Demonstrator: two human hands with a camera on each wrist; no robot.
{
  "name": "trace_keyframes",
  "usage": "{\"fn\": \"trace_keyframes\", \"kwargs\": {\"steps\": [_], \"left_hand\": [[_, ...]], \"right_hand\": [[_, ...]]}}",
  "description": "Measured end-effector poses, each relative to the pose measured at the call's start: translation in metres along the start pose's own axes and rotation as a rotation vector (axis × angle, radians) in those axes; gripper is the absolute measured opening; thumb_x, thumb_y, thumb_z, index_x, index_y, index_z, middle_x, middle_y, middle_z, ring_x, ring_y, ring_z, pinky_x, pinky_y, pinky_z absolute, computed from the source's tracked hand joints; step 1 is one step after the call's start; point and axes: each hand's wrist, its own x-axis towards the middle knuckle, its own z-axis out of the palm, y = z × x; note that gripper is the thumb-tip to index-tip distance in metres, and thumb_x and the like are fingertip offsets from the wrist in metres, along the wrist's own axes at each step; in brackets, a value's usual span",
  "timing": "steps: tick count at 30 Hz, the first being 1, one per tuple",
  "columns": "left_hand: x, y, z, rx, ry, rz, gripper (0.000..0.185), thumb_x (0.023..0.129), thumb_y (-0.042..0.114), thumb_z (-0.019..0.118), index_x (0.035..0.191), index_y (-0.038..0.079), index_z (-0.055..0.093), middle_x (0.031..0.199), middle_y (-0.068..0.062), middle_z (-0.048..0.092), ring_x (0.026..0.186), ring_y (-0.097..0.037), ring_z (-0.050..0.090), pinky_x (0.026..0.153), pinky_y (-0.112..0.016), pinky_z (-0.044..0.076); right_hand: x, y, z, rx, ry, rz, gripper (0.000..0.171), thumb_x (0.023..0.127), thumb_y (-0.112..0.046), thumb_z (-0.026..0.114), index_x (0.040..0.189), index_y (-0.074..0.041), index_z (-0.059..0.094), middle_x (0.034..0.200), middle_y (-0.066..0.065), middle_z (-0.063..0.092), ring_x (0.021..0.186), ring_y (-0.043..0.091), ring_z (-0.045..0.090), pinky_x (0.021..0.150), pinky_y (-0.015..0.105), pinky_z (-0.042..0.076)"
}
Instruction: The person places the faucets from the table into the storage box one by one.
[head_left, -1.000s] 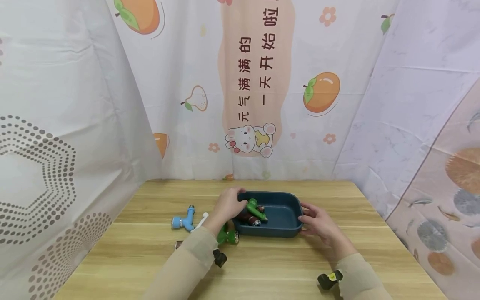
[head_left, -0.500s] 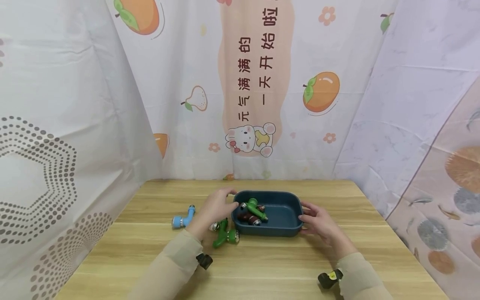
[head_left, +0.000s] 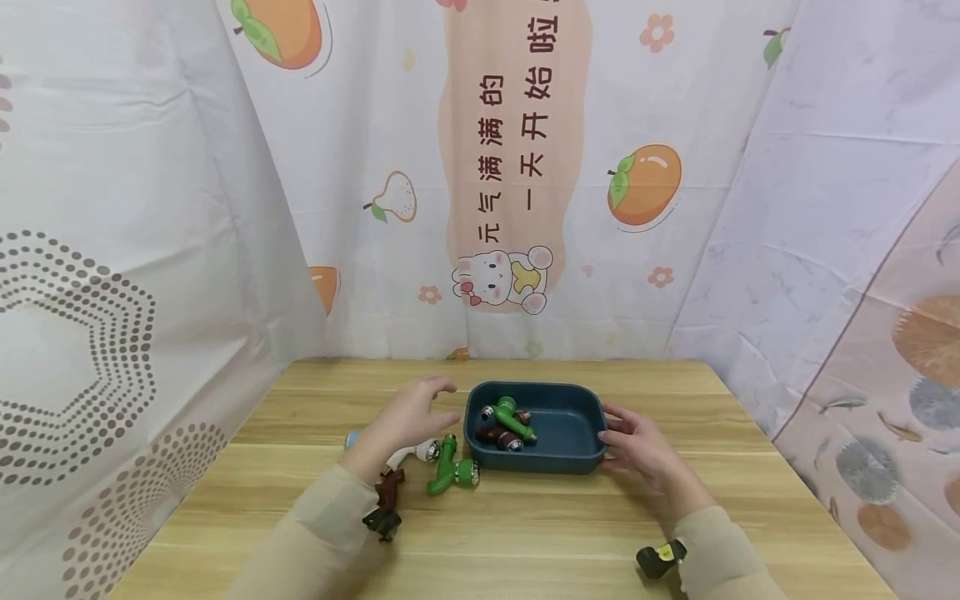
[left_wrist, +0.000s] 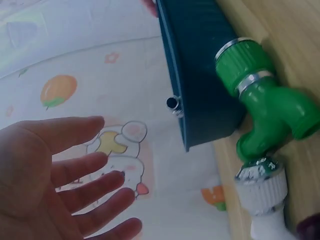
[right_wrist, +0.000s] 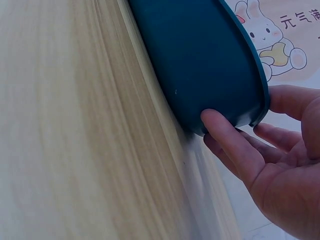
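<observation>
Resting against the right end of a dark blue plastic basin (head_left: 566, 427) is my right hand (head_left: 645, 450), its fingertips spread on the outer wall and rim. Inside the basin's left half lie a green tap (head_left: 510, 419) and dark brown taps (head_left: 497, 435). My left hand (head_left: 401, 421) hovers left of the basin with fingers apart and nothing in them; its palm and loose fingers show in the left wrist view. Beneath and near it, a green tap (head_left: 447, 468), a white tap (head_left: 416, 452) and a brown tap (head_left: 388, 490) lie on the table.
A blue tap (head_left: 351, 439) peeks out behind the left hand, mostly hidden. The wooden table (head_left: 555, 533) ends at a printed curtain (head_left: 360, 292) at the back, with more curtains at both sides.
My left hand has drawn back leftward from the basin's left end, and the taps there show more fully. The blue tap is now mostly covered. My right hand stays at the basin.
</observation>
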Motion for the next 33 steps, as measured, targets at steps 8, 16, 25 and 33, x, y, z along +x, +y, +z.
{"fn": "trace_keyframes", "kwargs": {"steps": [8,16,25,33], "left_hand": [[-0.012,-0.017,-0.013,-0.032,-0.047,-0.036,0.047,0.092,0.032,0.077,0.134,0.012,0.065,0.136,-0.007,0.062,0.116,-0.032,0.062,0.093,-0.048,0.053],[-0.022,-0.036,-0.018,-0.059,-0.091,-0.038,0.05,0.092,0.029,0.076,0.136,0.009,0.064,0.135,-0.011,0.063,0.115,-0.036,0.062,0.093,-0.05,0.053],[-0.035,-0.053,-0.023,-0.134,-0.141,-0.013,0.047,0.091,0.022,0.078,0.134,0.009,0.065,0.13,-0.011,0.065,0.114,-0.037,0.061,0.093,-0.051,0.052],[-0.044,-0.072,-0.024,-0.175,-0.162,0.021,0.054,0.087,0.029,0.081,0.133,0.007,0.064,0.13,-0.016,0.064,0.114,-0.038,0.061,0.093,-0.057,0.051]], "right_hand": [[0.001,0.002,0.0,-0.002,0.008,0.001,0.066,0.1,0.001,0.058,0.156,0.007,0.026,0.149,0.043,0.034,0.12,0.048,0.057,0.079,0.056,0.058],[0.0,0.001,0.001,-0.005,-0.001,0.004,0.066,0.1,0.0,0.058,0.157,0.008,0.024,0.149,0.043,0.033,0.119,0.047,0.058,0.079,0.057,0.058],[0.0,0.001,0.0,0.0,-0.012,-0.007,0.067,0.101,0.0,0.058,0.157,0.008,0.023,0.149,0.043,0.032,0.121,0.047,0.057,0.08,0.058,0.057],[0.001,0.002,-0.002,0.003,0.006,0.003,0.067,0.099,-0.001,0.059,0.156,0.006,0.026,0.149,0.042,0.033,0.124,0.051,0.054,0.08,0.057,0.057]]}}
